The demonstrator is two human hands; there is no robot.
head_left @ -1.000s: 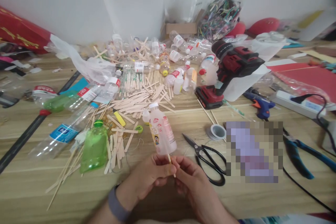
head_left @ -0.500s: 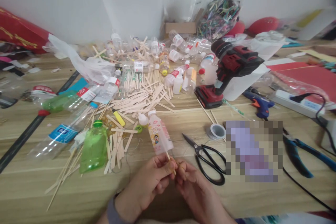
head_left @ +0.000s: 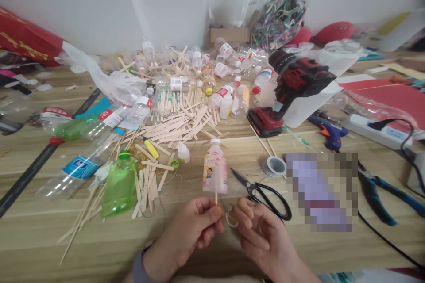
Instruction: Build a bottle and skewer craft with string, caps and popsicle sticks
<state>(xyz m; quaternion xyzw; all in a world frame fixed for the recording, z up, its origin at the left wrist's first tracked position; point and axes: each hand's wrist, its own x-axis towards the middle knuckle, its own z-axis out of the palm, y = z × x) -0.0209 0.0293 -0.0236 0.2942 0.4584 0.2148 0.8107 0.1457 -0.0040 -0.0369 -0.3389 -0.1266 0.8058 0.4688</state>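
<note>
My left hand (head_left: 206, 223) is closed, pinching a thin wooden stick (head_left: 216, 199) between thumb and fingers. The stick runs up to a small pink-and-white printed plastic bottle (head_left: 209, 168), cap upward; whether it is fixed to the bottle I cannot tell. Just right of the stick, my right hand (head_left: 257, 225) has its fingertips closed on a thin pale loop (head_left: 231, 219) that looks like a rubber band. Black-handled scissors (head_left: 262, 192) lie immediately beyond my right hand, and a grey spool of wire (head_left: 275, 166) lies past them.
Wooden craft sticks (head_left: 175, 126) and plastic bottles spread over the table's middle. A green bottle (head_left: 118, 188) stands left. On the right are a red cordless drill (head_left: 295, 82), a blue glue gun (head_left: 330, 135), pliers (head_left: 375, 194) and a white power strip (head_left: 375, 130).
My right hand has moved right, away from the left, and the pale loop now shows between them. The pink bottle has swung from a left tilt to upright and shifted right with the stick.
</note>
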